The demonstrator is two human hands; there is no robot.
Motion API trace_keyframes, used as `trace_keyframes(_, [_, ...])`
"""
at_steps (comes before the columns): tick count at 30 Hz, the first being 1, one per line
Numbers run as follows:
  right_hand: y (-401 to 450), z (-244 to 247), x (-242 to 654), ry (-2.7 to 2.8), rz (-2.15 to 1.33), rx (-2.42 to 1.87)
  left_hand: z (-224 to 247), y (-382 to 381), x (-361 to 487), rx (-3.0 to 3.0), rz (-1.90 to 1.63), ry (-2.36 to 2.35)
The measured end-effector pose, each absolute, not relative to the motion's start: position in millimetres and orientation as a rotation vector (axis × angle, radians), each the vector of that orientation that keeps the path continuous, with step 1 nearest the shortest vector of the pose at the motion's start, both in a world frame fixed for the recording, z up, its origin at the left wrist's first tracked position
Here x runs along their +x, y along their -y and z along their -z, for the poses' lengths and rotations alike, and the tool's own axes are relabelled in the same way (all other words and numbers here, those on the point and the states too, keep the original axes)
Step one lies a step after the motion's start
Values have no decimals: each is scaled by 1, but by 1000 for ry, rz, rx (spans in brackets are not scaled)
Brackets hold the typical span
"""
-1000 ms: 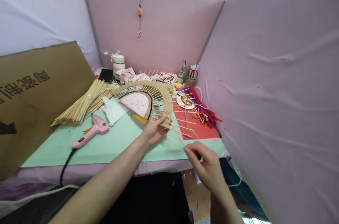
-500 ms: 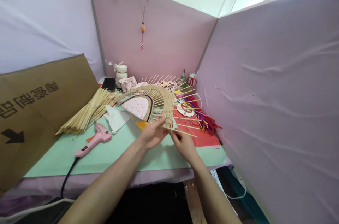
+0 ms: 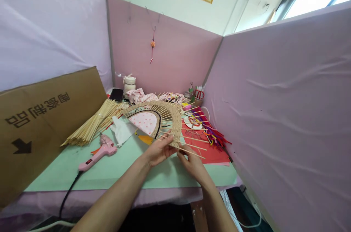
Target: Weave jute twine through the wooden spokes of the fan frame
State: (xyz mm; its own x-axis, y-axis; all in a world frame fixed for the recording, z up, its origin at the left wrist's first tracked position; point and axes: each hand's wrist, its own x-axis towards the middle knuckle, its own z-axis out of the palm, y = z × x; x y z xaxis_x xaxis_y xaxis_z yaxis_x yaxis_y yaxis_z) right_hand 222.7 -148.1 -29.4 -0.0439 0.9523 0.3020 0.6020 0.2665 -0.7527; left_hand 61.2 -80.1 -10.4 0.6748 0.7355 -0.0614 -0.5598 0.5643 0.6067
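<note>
Plainly, in the head view, the left hand (image 3: 158, 152) has thumb and fingers closed around the near end of a woven fan (image 3: 177, 120), held tilted over the table (image 3: 128, 179). The right hand (image 3: 192, 164) has its fingers bent together at that same end, beside the lowest thin sticks (image 3: 197, 155); whether they pinch anything cannot be told. Those sticks jut bare past the weave, so a hard tug might bend one, and a loosened left-hand hold might let the fan tip.

Tilted half-round woven fan (image 3: 176, 124), pink dotted centre (image 3: 145, 121), bare stick ends (image 3: 195, 139).
</note>
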Motion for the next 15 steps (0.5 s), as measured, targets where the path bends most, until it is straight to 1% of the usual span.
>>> trace_keyframes(5, [172,25,224,1692,-708,-1379,13,82,61,581,-781,-363])
trace_keyframes(8, [180,28,207,1483,-816,-1263,12,83,61,593,-789,-380])
trace_keyframes(11, [182,36,184,1206,-840,-1153,12,83,61,643,-770,-364])
trace_keyframes(15, [182,43,166,1003,-854,-1153,14,82,61,673,-775,-407])
